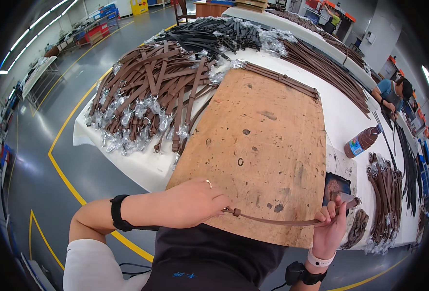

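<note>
A thin brown leather belt (277, 222) stretches along the near edge of a wooden board (263, 145). My left hand (192, 202) is closed on its buckle end, where a small loop shows beside the fingers. Farther along the strap, my right hand (332, 222) pinches the belt between thumb and fingers. A whitish, see-through piece and a dark brown tip show just above the right fingers; whether the hand holds them too I cannot make out. Right beside that hand lies a dark shallow tray (332, 185) with brown stains inside.
Brown belts with plastic-wrapped buckles (146, 87) pile up at left, black belts (209, 34) behind them. Brown belts (280, 77) lie along the board's far edge. A bottle of brown liquid (363, 142), a crumpled brown rag (356, 228) and a belt bundle (385, 199) sit right. A co-worker (394, 94) works beyond.
</note>
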{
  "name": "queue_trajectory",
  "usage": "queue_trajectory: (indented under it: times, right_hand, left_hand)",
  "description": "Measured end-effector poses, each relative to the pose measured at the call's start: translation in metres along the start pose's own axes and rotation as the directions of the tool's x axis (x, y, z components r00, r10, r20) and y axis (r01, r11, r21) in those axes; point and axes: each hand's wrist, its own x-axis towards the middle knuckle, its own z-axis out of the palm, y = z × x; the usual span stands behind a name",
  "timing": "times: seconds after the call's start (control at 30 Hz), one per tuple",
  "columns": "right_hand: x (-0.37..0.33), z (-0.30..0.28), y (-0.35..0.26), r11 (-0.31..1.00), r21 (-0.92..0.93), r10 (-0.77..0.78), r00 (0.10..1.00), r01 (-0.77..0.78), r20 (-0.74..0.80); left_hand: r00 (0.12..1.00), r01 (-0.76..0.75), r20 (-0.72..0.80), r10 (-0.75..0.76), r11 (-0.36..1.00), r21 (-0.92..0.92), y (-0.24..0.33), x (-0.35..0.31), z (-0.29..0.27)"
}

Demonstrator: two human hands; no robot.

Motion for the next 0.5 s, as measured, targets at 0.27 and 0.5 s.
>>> queue_trajectory:
  times: [0.27, 0.5]
  right_hand:
    - [-0.007, 0.025, 0.015, 0.499, -0.859, 0.002, 0.991, 0.113, 0.131]
    - [-0.013, 0.057, 0.028, 0.019, -0.893, 0.247, 0.864, 0.449, 0.439]
  left_hand:
    - [0.996, -0.077, -0.018, 0.084, 0.969, 0.236, 0.006, 0.025, -0.004]
    - [0.940, -0.158, -0.218, 0.263, 0.900, 0.407, 0.013, 0.044, 0.006]
